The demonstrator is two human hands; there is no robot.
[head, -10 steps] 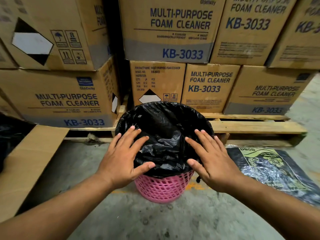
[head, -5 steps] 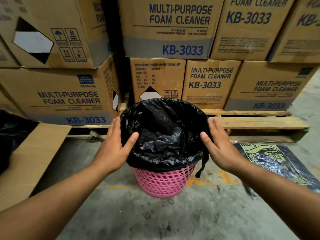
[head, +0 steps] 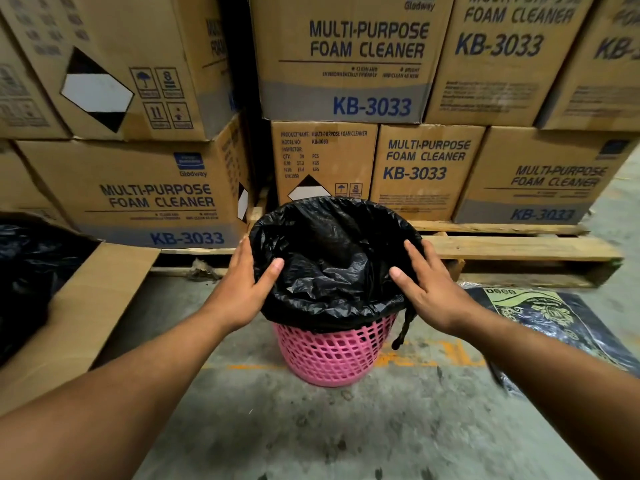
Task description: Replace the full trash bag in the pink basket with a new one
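A pink lattice basket [head: 332,355] stands on the concrete floor in front of me. A black trash bag [head: 332,251] lines it, its mouth folded down over the rim. A knotted black tail [head: 401,327] hangs outside the rim at the right. My left hand [head: 242,292] clasps the left side of the rim, thumb inside on the bag and fingers outside. On the right side my right hand [head: 429,292] does the same, its thumb lying on the bag's inner slope. The bag's inside looks slack and crumpled.
Stacked cardboard boxes [head: 149,192] of foam cleaner rise close behind the basket on a wooden pallet [head: 519,251]. A flattened cardboard sheet [head: 86,306] lies at the left with black plastic [head: 27,265] beyond it. A printed black plastic packet [head: 554,317] lies on the floor at the right.
Both hands slid from lying flat on top of the bag out to the sides of the rim, and the bag's edge now sits lower around the basket.
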